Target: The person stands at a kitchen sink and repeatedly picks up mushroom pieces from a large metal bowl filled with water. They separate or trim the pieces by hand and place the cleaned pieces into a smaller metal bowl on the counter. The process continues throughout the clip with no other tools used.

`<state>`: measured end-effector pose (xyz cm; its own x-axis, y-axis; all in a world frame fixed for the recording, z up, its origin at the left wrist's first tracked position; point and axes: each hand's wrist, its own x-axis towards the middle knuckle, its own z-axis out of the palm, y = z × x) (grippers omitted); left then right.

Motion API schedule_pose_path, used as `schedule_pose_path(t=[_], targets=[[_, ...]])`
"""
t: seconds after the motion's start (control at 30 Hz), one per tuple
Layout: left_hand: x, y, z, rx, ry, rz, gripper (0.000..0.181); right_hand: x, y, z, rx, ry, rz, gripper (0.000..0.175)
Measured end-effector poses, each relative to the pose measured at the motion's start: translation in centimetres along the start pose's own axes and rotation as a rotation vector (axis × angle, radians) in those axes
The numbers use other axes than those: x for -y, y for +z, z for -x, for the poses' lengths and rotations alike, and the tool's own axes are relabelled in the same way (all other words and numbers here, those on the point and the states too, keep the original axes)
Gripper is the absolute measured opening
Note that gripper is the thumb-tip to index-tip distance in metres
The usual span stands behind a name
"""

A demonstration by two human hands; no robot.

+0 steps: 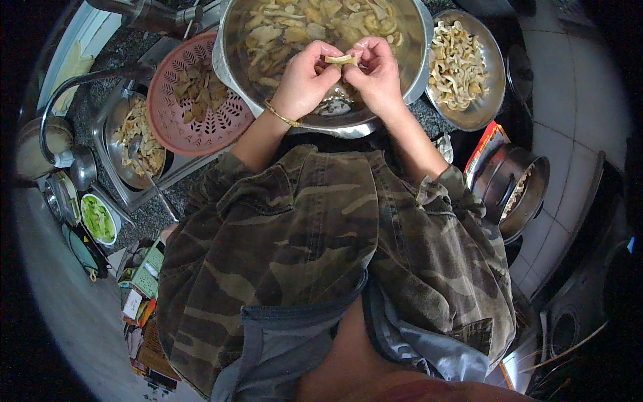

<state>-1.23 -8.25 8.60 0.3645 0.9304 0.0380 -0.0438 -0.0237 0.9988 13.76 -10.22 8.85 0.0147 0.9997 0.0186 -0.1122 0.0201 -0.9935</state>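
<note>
My left hand (pixel 312 80) and my right hand (pixel 374 75) meet over a large metal basin (pixel 219 65). Between their fingertips they pinch a pale strip of mushroom (pixel 340 60), one end in each hand. Water fills the basin, and many mushroom pieces (pixel 301 30) float or lie in it, mostly beyond my hands. To the right of the basin, a metal bowl (pixel 495 80) holds a heap of mushroom pieces (pixel 457 70). On the left, a pink perforated plastic basket (pixel 171 135) carries darker brown mushroom caps (pixel 198 90).
A metal bowl of mushroom pieces (pixel 138 130) with a ladle (pixel 134 148) sits in the sink (pixel 100 133), near a curved faucet (pixel 47 115). Chopped greens fill a white bowl (pixel 116 221). At right stands a dark metal pot (pixel 490 176) beside a red package (pixel 485 145).
</note>
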Motion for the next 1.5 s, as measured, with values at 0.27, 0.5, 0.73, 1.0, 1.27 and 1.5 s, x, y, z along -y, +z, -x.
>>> schedule_pose_path(t=[0.27, 0.5, 0.73, 1.0, 1.27, 1.5], targets=[[-0.5, -0.2, 0.3, 0.037, -0.455, 0.865, 0.011, 0.4, 0.2, 0.8, -0.016, 0.229, -0.521, 0.035], [0.2, -0.9, 0.3, 0.145, -0.547, 1.136, 0.032, 0.1, -0.7, 0.9, -0.06, 0.315, -0.648, 0.033], [0.3, -1.1, 0.5, 0.038, -0.599, 1.056, 0.043, 0.7, 0.8, 1.3, -0.002, 0.144, -0.145, 0.028], [1.4, -1.6, 1.1, 0.042, -0.547, 1.041, 0.033, 0.8, 0.9, 0.6, 0.118, -0.14, 0.578, 0.023], [1.3, -1.5, 2.0, 0.015, -0.55, 0.788, 0.051, -0.2, 1.2, 0.4, 0.214, -0.153, 0.825, 0.02], [-0.4, -4.9, 3.1, -0.245, -0.153, 0.287, 0.034, -3.4, -0.2, -1.5, 0.165, 0.008, 0.817, 0.014]])
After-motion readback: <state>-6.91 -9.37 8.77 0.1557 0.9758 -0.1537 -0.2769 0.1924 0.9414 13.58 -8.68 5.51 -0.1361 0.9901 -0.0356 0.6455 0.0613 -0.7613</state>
